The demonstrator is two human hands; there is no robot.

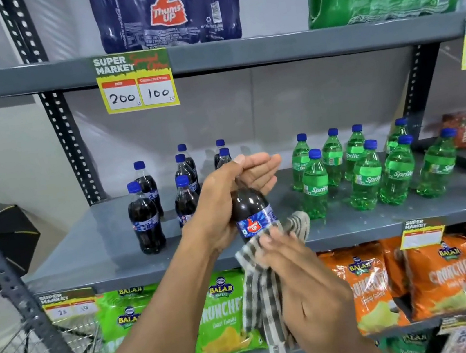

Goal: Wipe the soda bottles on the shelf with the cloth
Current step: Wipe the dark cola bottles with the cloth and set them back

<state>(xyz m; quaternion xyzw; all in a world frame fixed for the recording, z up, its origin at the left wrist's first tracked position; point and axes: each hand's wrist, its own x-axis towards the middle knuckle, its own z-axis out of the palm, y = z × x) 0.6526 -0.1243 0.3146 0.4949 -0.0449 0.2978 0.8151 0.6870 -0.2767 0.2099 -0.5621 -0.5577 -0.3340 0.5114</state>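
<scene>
Head view, bottle position: a dark Thums Up bottle (251, 210) is held off the shelf (91, 253), in front of the middle tier, between the cola group (151, 207) on the left and the green Sprite bottles (377, 168) on the right.
Head view, long axis: the bottle is tilted slightly from upright, cap end up and away under the left palm, base down toward the cloth.
Head view, nearer hand: the lower half of the bottle is met by the right hand; the neck is covered by the left.
Head view, left hand (228, 195): curled loosely over the cap and shoulder, fingers stretched out past the neck, the bottle being carried by it.
Head view, right hand (297, 263): closed on a checked cloth (261, 287), which is pressed against the label and base, its loose end hanging down.
Head view, judged step: the lower body is being wiped; the rest are judged to remain.
</scene>
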